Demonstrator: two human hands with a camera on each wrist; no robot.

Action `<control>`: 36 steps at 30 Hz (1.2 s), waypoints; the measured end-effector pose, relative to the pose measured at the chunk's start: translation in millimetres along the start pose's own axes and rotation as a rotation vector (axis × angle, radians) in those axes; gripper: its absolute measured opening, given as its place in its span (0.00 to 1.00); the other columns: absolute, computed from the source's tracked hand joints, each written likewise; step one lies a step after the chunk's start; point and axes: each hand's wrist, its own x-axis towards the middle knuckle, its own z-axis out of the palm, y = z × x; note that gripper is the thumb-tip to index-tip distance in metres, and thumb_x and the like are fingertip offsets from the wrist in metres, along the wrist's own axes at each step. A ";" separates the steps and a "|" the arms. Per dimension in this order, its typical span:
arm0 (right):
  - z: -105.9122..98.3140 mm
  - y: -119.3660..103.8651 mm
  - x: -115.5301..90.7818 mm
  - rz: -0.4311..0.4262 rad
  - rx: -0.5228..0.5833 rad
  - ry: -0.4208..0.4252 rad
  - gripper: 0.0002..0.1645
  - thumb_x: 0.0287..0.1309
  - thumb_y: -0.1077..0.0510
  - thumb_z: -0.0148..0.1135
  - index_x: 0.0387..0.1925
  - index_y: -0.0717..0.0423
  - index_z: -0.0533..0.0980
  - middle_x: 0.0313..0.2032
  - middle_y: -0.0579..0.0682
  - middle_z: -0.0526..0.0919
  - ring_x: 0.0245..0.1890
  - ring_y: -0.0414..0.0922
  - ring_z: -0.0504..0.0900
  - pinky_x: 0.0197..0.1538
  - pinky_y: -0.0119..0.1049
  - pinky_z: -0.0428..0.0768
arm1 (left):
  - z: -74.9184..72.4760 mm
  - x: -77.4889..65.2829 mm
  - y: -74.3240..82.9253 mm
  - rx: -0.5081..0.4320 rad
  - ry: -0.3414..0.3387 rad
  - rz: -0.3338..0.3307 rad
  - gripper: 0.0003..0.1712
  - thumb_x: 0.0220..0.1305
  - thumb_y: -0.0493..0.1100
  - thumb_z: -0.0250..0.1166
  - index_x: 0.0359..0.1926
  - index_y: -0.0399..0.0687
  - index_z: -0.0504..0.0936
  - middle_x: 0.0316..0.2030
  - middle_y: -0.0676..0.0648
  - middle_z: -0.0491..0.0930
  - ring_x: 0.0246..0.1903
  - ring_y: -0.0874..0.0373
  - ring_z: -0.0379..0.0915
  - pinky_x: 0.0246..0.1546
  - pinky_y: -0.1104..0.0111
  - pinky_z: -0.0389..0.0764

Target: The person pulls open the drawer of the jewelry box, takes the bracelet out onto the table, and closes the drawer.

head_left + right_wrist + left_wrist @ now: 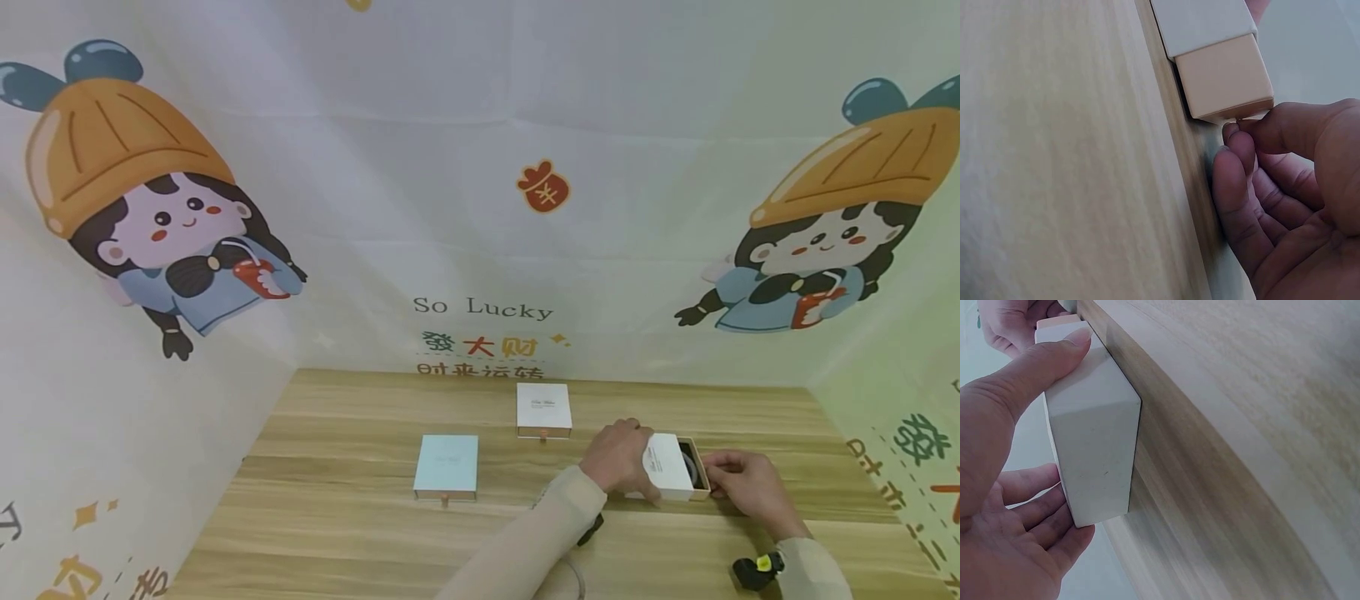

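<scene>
A white drawer-style gift box point(666, 467) lies at the right of the table, its tan inner drawer point(1225, 76) slid partway out to the right. Inside the drawer, a grey curved item point(691, 468) shows against a black lining; the sleeve hides the rest. My left hand point(618, 457) grips the sleeve, thumb along one side and fingers on the opposite one, as the left wrist view shows. At the drawer's front, my right hand point(750, 485) pinches the small pull between thumb and forefinger. The pull itself is mostly covered by the fingertips.
A pale blue drawer box point(446, 465) sits left of centre on the wooden table point(330, 475). Farther back stands another white box point(543, 408), shut, with an orange pull. Printed cloth walls point(420, 208) enclose the table at the back and sides.
</scene>
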 end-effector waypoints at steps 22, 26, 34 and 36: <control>-8.6 6.5 1.8 0.006 -0.002 -0.006 0.16 0.66 0.68 0.57 0.47 0.79 0.79 0.34 0.61 0.89 0.25 0.36 0.82 0.30 0.31 0.84 | 0.5 0.0 0.3 0.005 0.010 -0.004 0.54 0.36 0.65 0.85 0.67 0.59 0.78 0.61 0.57 0.78 0.59 0.63 0.75 0.62 0.73 0.74; -10.4 6.6 0.8 0.000 -0.007 -0.003 0.16 0.65 0.68 0.57 0.47 0.80 0.79 0.35 0.61 0.89 0.25 0.35 0.82 0.30 0.30 0.84 | 0.8 0.6 0.5 0.009 0.015 0.001 0.53 0.36 0.65 0.85 0.66 0.59 0.78 0.60 0.57 0.79 0.58 0.64 0.75 0.60 0.74 0.75; -14.0 6.5 -0.9 0.001 -0.005 -0.003 0.16 0.66 0.67 0.57 0.47 0.80 0.79 0.34 0.60 0.89 0.24 0.36 0.83 0.29 0.30 0.84 | 1.5 1.7 0.1 0.004 0.023 0.006 0.52 0.35 0.65 0.86 0.65 0.58 0.79 0.57 0.57 0.80 0.55 0.65 0.75 0.58 0.74 0.75; -15.0 6.9 -1.2 0.000 -0.008 -0.001 0.16 0.66 0.67 0.57 0.47 0.80 0.79 0.34 0.60 0.89 0.24 0.36 0.83 0.30 0.31 0.84 | 2.0 2.0 -0.2 -0.001 0.026 0.006 0.52 0.35 0.65 0.86 0.64 0.58 0.79 0.56 0.57 0.80 0.54 0.65 0.75 0.57 0.74 0.75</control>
